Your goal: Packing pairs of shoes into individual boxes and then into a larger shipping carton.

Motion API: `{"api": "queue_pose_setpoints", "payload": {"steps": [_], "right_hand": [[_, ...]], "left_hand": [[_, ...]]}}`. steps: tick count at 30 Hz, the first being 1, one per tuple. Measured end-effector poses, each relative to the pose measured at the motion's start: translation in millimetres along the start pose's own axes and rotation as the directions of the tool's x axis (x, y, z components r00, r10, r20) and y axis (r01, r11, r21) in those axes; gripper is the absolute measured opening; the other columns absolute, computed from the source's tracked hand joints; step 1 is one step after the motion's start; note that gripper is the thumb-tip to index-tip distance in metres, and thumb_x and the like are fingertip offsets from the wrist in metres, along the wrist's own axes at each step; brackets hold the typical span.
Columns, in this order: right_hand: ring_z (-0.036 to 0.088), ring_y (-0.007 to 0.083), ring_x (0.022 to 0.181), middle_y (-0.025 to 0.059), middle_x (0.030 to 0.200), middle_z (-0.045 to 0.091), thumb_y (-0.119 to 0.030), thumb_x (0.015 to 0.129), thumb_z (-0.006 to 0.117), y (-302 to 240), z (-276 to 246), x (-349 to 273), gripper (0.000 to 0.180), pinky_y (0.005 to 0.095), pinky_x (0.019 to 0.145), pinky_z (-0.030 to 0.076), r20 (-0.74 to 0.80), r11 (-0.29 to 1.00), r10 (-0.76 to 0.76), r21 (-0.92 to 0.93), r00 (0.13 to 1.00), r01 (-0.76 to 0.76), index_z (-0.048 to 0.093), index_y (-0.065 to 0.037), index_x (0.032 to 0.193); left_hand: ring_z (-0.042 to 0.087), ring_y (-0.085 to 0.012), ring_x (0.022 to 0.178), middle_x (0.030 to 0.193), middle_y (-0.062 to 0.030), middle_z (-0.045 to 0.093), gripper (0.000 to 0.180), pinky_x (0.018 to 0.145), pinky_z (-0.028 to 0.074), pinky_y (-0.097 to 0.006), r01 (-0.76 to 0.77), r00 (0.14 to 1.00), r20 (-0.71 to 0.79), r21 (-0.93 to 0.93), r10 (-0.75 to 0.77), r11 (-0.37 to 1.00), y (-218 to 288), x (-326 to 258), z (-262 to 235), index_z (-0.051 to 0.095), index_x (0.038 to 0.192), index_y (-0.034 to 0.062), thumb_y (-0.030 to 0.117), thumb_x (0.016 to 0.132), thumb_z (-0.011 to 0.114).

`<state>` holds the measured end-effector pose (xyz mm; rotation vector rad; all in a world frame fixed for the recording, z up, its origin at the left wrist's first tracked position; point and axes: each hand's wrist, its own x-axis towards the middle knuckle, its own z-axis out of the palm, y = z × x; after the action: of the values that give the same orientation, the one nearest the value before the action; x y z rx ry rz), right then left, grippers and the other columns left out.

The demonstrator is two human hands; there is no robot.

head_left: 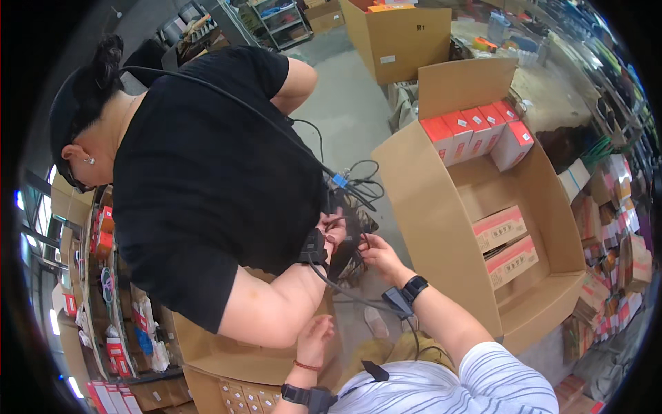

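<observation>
My right hand (381,258) was at the pack (353,229), couldn't tell if pinching; left hand (315,339) loosely half-spread. Slack cables (364,188) could've snagged, pulling loose.

From where I stand: short-sleeved white top with thin dark stripes (427,390), black pointed tab (374,371) at front, olive-tan trousers (431,347). Left hand (316,339) bare; thin red cord bracelet (307,366), black wristband (295,394) behind. Right hand (379,257) bare; black wrist strap (415,287), dark rectangular box (396,302), thin dark cable (416,338).
</observation>
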<state>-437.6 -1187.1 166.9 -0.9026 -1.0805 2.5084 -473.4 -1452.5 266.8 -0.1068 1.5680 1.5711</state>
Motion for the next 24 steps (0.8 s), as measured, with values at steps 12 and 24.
{"api": "queue_pose_setpoints", "payload": {"steps": [12,24], "right_hand": [[0.063,0.0106,0.08,0.0074,0.099,0.067,-0.011,0.086,0.064,-47.0,42.0,7.8,0.02,0.0246,0.073,0.051,0.215,0.799,-0.369,-0.425,0.904,0.427,0.068,0.0,0.102],[0.052,0.0299,0.109,0.0097,0.112,0.061,-0.008,0.072,0.071,-57.7,80.5,-17.2,0.011,0.0399,0.093,0.042,0.637,0.357,-0.541,-0.417,0.549,0.836,0.063,-0.006,0.08]], "left_hand": [[0.056,-0.0071,0.075,0.088,-0.0007,0.06,0.017,0.069,0.046,-0.02,-0.127,0.992,0.013,0.054,0.126,0.99,3.1,16.2,23.9,0.06,0.103,0.0011,0.013,0.09,0.061],[0.052,-0.0095,0.087,0.112,-0.0062,0.05,0.036,0.077,0.045,-0.021,-0.693,0.654,0.006,0.405,0.757,0.596,27.7,20.7,33.6,0.045,0.12,0.0022,0.01,0.089,0.06]]}}
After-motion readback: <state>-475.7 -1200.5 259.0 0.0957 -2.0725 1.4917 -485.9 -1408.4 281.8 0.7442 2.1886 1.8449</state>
